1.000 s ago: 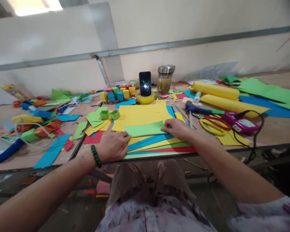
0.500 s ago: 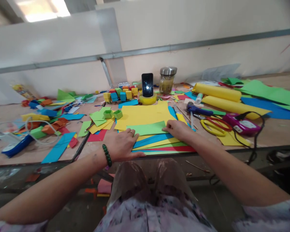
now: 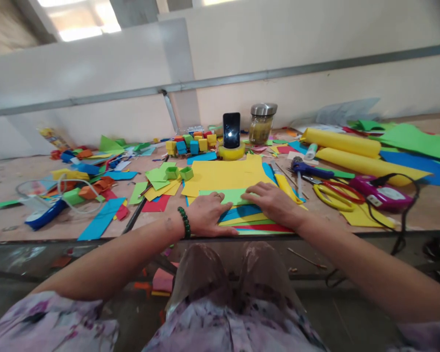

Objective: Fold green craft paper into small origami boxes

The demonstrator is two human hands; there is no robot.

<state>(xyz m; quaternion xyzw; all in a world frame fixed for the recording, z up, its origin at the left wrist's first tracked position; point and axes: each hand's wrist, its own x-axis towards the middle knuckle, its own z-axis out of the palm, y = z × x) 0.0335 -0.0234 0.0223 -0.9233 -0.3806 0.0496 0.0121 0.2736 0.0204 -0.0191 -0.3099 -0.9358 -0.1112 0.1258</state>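
A light green paper strip lies across a stack of coloured sheets at the table's front edge. My left hand, with a ring and a dark green bead bracelet, rests flat on the strip's left part, thumb stretched along the table edge. On the strip's right part my right hand presses its slightly bent fingertips, palm down. Under the strip, a yellow sheet extends toward the back, and blue, yellow and red edges show in front. The strip's ends are partly hidden by my hands.
Behind the stack, a phone stands in a yellow tape roll beside a lidded jar. Small paper cubes sit to its left. Right are a yellow cutter, scissors and a purple device. Paper scraps litter the left.
My hands have come closer together over the green strip. The right hand's fingers, which gripped the strip's right end, now lie on top of it. The view has shifted slightly left.
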